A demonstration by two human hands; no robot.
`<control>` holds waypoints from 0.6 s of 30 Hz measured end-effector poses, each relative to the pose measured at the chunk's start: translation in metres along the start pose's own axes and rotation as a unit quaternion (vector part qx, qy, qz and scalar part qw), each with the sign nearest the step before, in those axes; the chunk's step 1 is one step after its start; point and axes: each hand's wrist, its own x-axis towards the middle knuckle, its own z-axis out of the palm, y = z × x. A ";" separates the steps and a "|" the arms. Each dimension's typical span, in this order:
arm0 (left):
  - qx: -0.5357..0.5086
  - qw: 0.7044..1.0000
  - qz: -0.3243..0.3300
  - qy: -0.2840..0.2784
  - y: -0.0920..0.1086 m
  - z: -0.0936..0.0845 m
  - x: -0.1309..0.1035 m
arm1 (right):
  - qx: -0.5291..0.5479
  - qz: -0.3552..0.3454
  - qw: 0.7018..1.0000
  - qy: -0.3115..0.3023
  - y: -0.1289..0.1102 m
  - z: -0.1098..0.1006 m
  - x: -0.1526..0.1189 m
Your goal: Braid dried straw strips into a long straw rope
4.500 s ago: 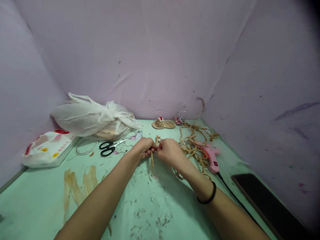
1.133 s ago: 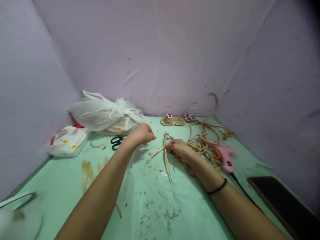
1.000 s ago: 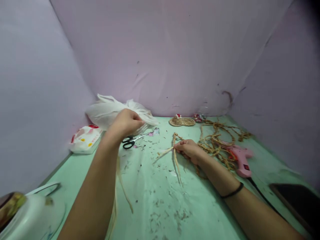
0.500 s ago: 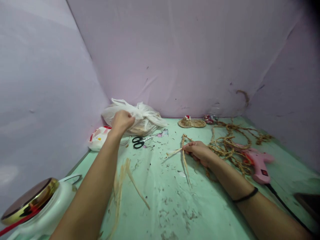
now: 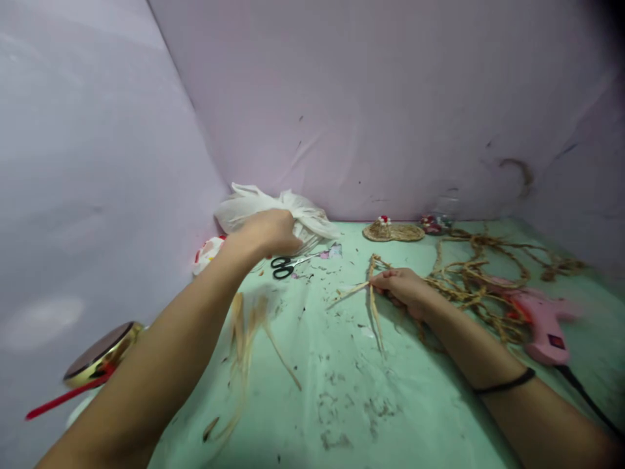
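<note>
My right hand (image 5: 404, 292) pinches a braided raffia cord (image 5: 374, 267) just above the table, with loose strand ends (image 5: 375, 314) spreading left and downward from the fingertips. My left hand (image 5: 276, 232) is raised in front of a white plastic bag (image 5: 315, 220), with its fingers curled together. What those fingers hold, if anything, is hidden. Black-handled scissors (image 5: 282, 268) lie on the table just below the left hand. Loose pale raffia strands (image 5: 249, 332) lie between my forearms, looking blurred.
A long heap of braided cord (image 5: 469, 273) and a pink glue gun (image 5: 544, 332) with its cable lie at right. A woven sole-shaped piece (image 5: 405, 232) with beads sits by the back wall. At left are a gold-rimmed round object (image 5: 100, 355) and a red stick (image 5: 66, 398).
My left hand has moved right and a little forward from the bag's left side, its fingers turning downward. My right hand keeps its pinch on the cord. The view has shifted left.
</note>
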 end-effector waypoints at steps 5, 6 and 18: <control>0.142 0.988 -0.039 -0.049 -0.038 0.040 -0.061 | 0.002 -0.010 1.000 -0.005 0.001 0.001 -0.001; 0.150 0.985 -0.059 -0.068 -0.047 0.048 -0.069 | 0.004 -0.014 1.000 -0.005 0.000 0.001 -0.001; 0.127 0.989 -0.014 -0.068 -0.094 0.103 -0.088 | 0.012 -0.029 0.999 -0.003 0.001 0.001 -0.001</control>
